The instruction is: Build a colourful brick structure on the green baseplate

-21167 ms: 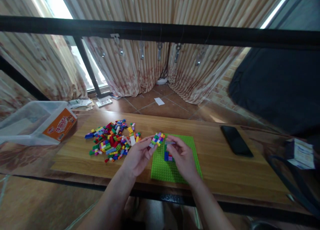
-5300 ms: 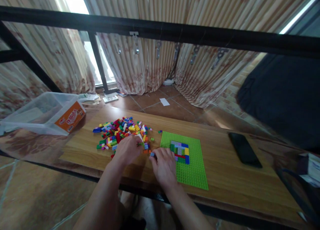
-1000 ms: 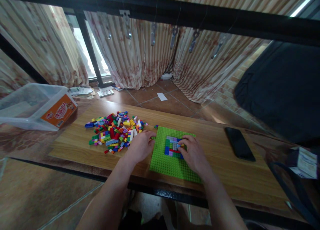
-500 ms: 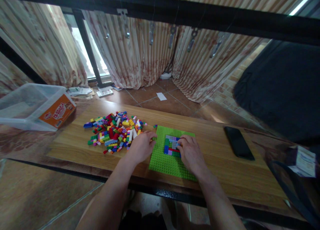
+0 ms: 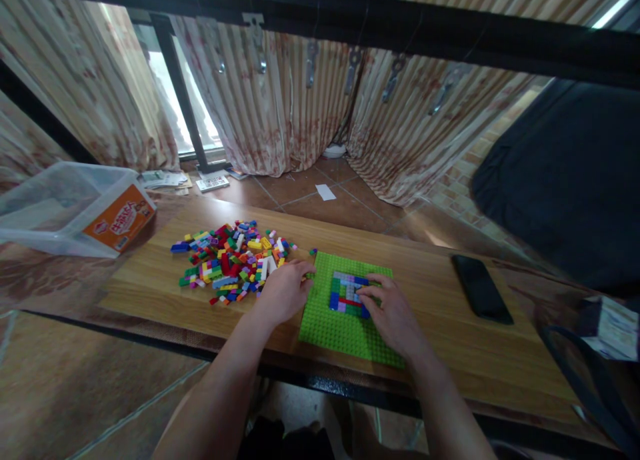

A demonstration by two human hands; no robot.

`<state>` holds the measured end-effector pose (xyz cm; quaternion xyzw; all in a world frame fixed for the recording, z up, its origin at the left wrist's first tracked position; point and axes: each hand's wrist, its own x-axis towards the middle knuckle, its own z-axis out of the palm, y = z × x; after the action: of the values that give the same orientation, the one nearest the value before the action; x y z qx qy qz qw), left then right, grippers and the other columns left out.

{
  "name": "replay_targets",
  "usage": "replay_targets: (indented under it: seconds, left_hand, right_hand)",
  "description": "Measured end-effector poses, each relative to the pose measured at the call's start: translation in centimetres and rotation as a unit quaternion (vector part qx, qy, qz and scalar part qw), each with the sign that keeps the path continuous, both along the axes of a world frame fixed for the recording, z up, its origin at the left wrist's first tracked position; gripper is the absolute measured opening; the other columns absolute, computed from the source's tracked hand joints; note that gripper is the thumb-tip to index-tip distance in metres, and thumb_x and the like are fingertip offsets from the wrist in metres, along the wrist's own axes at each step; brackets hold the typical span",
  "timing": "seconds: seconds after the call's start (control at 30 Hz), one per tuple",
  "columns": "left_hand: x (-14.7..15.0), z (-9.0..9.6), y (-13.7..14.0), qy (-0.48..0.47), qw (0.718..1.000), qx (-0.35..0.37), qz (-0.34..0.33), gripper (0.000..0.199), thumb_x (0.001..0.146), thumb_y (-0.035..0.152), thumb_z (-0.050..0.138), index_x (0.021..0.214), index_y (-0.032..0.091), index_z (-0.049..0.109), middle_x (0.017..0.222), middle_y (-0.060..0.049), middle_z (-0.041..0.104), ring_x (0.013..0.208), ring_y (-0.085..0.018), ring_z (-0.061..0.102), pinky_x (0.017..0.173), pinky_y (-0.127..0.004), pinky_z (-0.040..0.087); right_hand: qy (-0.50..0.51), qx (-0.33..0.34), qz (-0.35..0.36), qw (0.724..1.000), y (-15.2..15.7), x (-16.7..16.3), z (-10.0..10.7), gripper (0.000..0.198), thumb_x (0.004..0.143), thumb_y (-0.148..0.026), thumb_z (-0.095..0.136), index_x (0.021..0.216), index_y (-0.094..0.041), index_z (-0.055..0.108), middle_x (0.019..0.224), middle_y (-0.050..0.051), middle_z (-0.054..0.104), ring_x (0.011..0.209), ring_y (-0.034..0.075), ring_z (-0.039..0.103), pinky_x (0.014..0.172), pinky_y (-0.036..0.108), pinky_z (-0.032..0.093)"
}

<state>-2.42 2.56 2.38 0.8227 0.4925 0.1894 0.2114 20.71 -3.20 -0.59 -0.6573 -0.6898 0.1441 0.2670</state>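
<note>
A green studded baseplate [image 5: 320,330] lies on the wooden tabletop in front of me. On it sits a low, roughly square build of toy bricks [image 5: 345,290] in blue, green, grey, red and lilac. My left hand [image 5: 287,288] is curled at the plate's left edge, thumb and fingertips gripping it there. Above the right side of the build, my right hand [image 5: 393,313] has its thumb and forefinger pinched, with a small dark blue brick [image 5: 357,291] at the tips. Its other fingers partly cover the build's right edge.
Left of the plate spreads a heap of loose bricks [image 5: 235,263] in many colours. A clear plastic bin [image 5: 65,207] with an orange label stands at the far left. To the right lies a black phone [image 5: 481,290]. A dark metal bar [image 5: 320,23] crosses above, before striped curtains [image 5: 295,113].
My right hand has shifted slightly right and down, its fingers spread a little more, baring more of the build. My left hand stays at the plate's edge. The camera view has moved slightly.
</note>
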Motion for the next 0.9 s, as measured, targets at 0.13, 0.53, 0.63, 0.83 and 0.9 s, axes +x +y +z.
replay_targets:
  seconds: [0.13, 0.53, 0.63, 0.83, 0.9]
  left_hand:
    - [0.0, 0.0, 0.0, -0.008, 1.0, -0.003, -0.002, 0.024, 0.08, 0.009, 0.052, 0.096, 0.019, 0.067, 0.091, -0.004, 0.068, 0.083, -0.017, 0.062, 0.075, -0.026, 0.047]
    - [0.1, -0.1, -0.2, 0.0, 1.0, -0.012, 0.001, 0.023, 0.079, 0.009, 0.054, 0.096, 0.019, 0.067, 0.091, -0.005, 0.068, 0.085, -0.018, 0.063, 0.078, -0.027, 0.047]
    - [0.1, -0.1, -0.2, -0.005, 1.0, -0.01, -0.001, 0.023, 0.079, 0.009, 0.054, 0.094, 0.019, 0.068, 0.09, -0.004, 0.068, 0.086, -0.017, 0.063, 0.078, -0.027, 0.047]
    - [-0.3, 0.0, -0.1, -0.016, 1.0, 0.002, 0.005, 0.025, 0.081, 0.011, 0.051, 0.097, 0.02, 0.068, 0.092, -0.004, 0.069, 0.082, -0.016, 0.064, 0.076, -0.026, 0.048]
    - [-0.9, 0.1, 0.1, -0.026, 1.0, 0.007, 0.011, 0.025, 0.081, 0.012, 0.051, 0.098, 0.02, 0.069, 0.093, -0.004, 0.07, 0.082, -0.016, 0.064, 0.076, -0.026, 0.049]
  right_hand:
    - [0.023, -0.005, -0.036, 0.999, 0.3, 0.0, -0.4, 0.016, 0.082, -0.026, 0.059, 0.077, -0.024, 0.074, 0.114, 0.007, 0.06, 0.108, 0.024, 0.053, 0.098, 0.045, 0.04]
    - [-0.001, 0.002, -0.062, 0.998, 0.0, -0.8, -0.6, 0.015, 0.081, -0.027, 0.059, 0.077, -0.025, 0.072, 0.108, 0.007, 0.061, 0.104, 0.025, 0.055, 0.093, 0.045, 0.043]
    - [-0.014, -0.001, -0.081, 0.997, -0.2, -1.1, -0.8, 0.017, 0.083, -0.027, 0.056, 0.077, -0.025, 0.072, 0.109, 0.007, 0.062, 0.105, 0.025, 0.055, 0.092, 0.045, 0.043]
    - [0.067, 0.016, -0.076, 0.995, -0.3, -0.5, -0.9, 0.017, 0.082, -0.033, 0.059, 0.079, -0.028, 0.075, 0.107, 0.006, 0.064, 0.104, 0.024, 0.057, 0.095, 0.046, 0.041]
    - [0.13, 0.033, -0.081, 0.988, -0.3, 0.2, -0.9, 0.02, 0.082, -0.037, 0.058, 0.082, -0.026, 0.075, 0.104, 0.006, 0.067, 0.103, 0.023, 0.059, 0.095, 0.044, 0.042]
